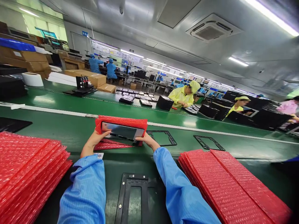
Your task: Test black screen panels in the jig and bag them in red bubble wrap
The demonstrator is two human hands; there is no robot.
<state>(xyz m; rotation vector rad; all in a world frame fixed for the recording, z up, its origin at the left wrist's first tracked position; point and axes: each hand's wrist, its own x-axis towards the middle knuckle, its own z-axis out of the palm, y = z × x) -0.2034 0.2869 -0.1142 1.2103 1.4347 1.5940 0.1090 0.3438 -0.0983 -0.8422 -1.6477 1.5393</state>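
My left hand point(92, 142) and my right hand point(149, 141) hold a glossy, screen-like panel point(122, 130) by its two ends. Both thumbs lie on its reflective face, while the other fingers are hidden behind. Red bubble wrap point(121, 119) stands behind the panel and shows above its upper edge. Directly below, more red bubble wrap point(112, 145) lies flat on the green bench point(81, 133). Between my forearms sits a black frame fixture point(126, 183) with pale round dots.
Stacks of red bubble wrap lie at left point(28, 168) and right point(229, 183). Two thin black frames point(171, 138) point(207, 143) rest beyond my right hand. Across the bench, a person in yellow point(183, 96) works beside trays of parts point(146, 102). A tape roll point(32, 79) stands far left.
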